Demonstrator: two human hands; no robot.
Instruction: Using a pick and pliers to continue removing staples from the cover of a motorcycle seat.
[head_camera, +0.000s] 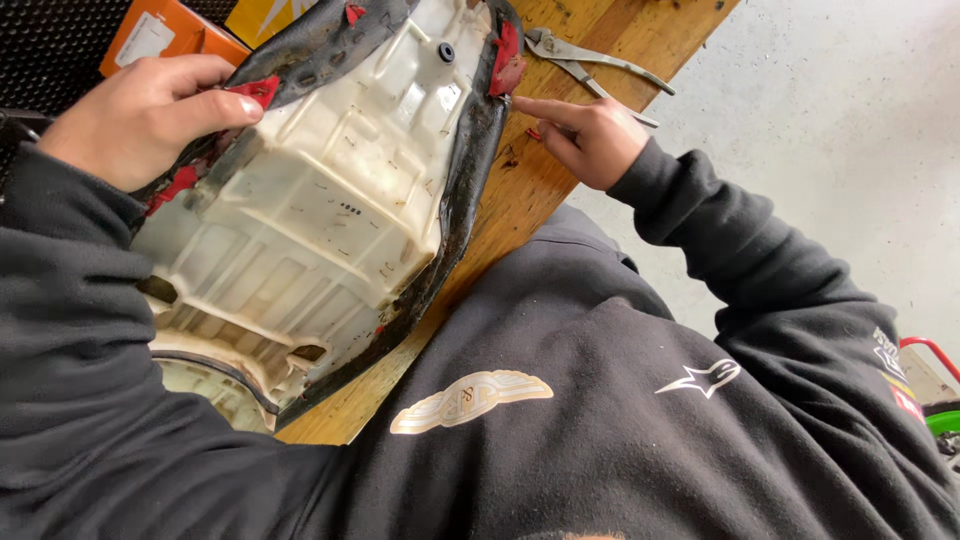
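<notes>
While the left hand (135, 115) closes thumb and fingers on the black cover edge (300, 55) of the upturned seat pan (320, 210), the right hand (590, 135) holds nothing, its forefinger out against the opposite rim beside a torn red flap (507, 60). That seat lies on the wooden bench (520, 190), overhanging its near edge. Pliers (590, 62) rest just beyond the right hand. Bare concrete floor (830, 130) lies right of the bench edge.

White ribbed seat base (330, 200), black-and-red cover edge (465, 170), orange box (165, 30), brown wooden bench (530, 190)
</notes>
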